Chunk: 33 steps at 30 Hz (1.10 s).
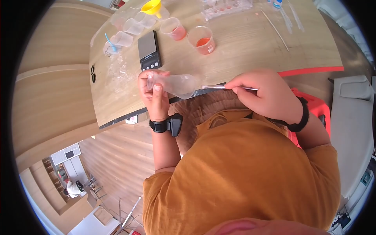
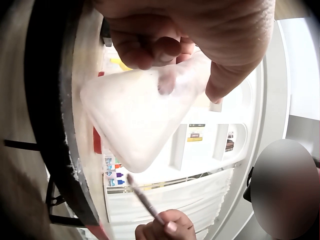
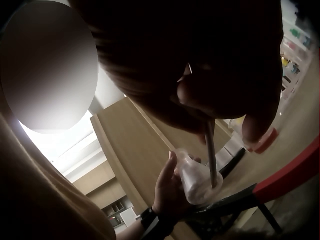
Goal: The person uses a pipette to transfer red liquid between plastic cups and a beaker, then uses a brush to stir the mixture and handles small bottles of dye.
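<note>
My left hand (image 1: 156,96) grips a frosted conical flask (image 1: 178,85) by its narrow neck, fingers and thumb curled round it. The flask lies tilted on its side near the table's front edge, its wide base toward the right. In my right hand (image 1: 261,93) a slim paintbrush (image 1: 213,87) is pinched between thumb and fingers. Its tip points at the flask's base, right beside it. From the left wrist, the brush (image 2: 145,197) shows a dark tip just below the flask's (image 2: 135,120) lower corner. The right wrist view shows the brush (image 3: 211,155) overlapping the flask (image 3: 196,181).
A black digital scale (image 1: 149,49) sits behind the left hand. Two cups with red liquid (image 1: 205,44) (image 1: 177,32) stand to its right. Beyond are a yellow funnel (image 1: 152,8), clear cups (image 1: 133,26) and a clear rack (image 1: 225,8). A thin stick (image 1: 275,30) lies at the right.
</note>
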Motion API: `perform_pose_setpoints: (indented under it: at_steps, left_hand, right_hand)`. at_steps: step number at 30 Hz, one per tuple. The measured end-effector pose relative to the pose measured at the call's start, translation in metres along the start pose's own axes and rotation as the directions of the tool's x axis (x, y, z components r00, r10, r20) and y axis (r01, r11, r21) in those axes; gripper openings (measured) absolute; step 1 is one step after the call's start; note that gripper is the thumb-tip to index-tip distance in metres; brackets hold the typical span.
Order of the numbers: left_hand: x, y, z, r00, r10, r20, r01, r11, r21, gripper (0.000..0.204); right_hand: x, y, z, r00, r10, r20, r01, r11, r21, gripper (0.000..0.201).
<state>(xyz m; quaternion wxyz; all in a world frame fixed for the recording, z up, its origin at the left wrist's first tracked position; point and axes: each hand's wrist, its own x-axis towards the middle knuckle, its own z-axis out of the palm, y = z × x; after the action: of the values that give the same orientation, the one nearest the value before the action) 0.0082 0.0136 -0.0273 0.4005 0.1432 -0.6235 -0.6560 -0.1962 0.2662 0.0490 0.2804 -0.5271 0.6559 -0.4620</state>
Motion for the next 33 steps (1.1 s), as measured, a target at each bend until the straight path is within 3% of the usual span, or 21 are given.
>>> perform_pose_setpoints:
  at_steps: [2,4,11,15,17,20,23,26,27,29,33]
  left_hand:
    - [0.0,0.003,0.001,1.0,-0.001,0.018,0.0,1.0,0.021,0.059]
    - [0.0,0.001,0.004,1.0,0.021,0.016,-0.021,1.0,0.023,0.06]
    - [-0.002,0.0,-0.003,0.999,0.004,0.049,-0.004,1.0,0.001,0.064]
    - [-0.002,0.001,0.0,0.998,0.008,0.061,-0.007,1.0,-0.009,0.063]
    - [-0.001,0.003,0.0,0.998,-0.007,0.058,0.007,1.0,0.003,0.063]
    - [-0.001,0.001,-0.001,0.998,0.015,0.058,-0.015,1.0,-0.005,0.063]
    - [-0.002,0.003,0.003,1.0,0.009,0.025,-0.009,1.0,-0.011,0.062]
    - [0.001,0.002,0.0,0.998,0.019,0.052,-0.02,1.0,0.017,0.058]
    - [0.001,0.001,-0.002,0.999,0.018,0.044,-0.018,1.0,0.012,0.058]
    - [0.002,-0.002,-0.006,0.997,0.024,0.074,-0.024,1.0,0.002,0.057]
    - [0.001,0.001,-0.001,0.998,-0.022,0.06,0.024,0.999,-0.029,0.058]
  right_hand:
    - [0.0,-0.001,0.003,0.999,0.031,-0.021,-0.03,0.998,0.05,0.019]
    - [0.016,-0.008,0.018,0.985,-0.076,-0.154,0.099,0.985,0.144,0.018]
    - [0.026,-0.002,0.02,0.995,-0.083,-0.045,0.089,0.985,0.146,0.016]
    - [0.004,0.001,-0.002,0.999,0.037,0.025,-0.037,0.999,-0.005,0.016]
    - [0.005,-0.001,0.001,0.999,0.006,-0.054,0.002,0.99,0.144,0.017]
    - [0.028,-0.012,0.019,0.991,-0.009,-0.133,0.035,0.98,0.198,0.016]
    - [0.046,-0.005,0.035,0.978,-0.118,-0.175,0.155,0.964,0.214,0.016]
    - [0.036,0.011,0.025,0.979,-0.125,-0.159,0.152,0.973,0.173,0.016]
    - [0.029,0.014,0.016,0.981,-0.122,-0.151,0.148,0.974,0.17,0.016]
    - [0.013,0.017,-0.007,0.993,0.094,0.069,-0.096,0.995,0.02,0.02]
    - [0.007,0.0,-0.003,0.992,0.125,0.007,-0.125,0.982,0.142,0.021]
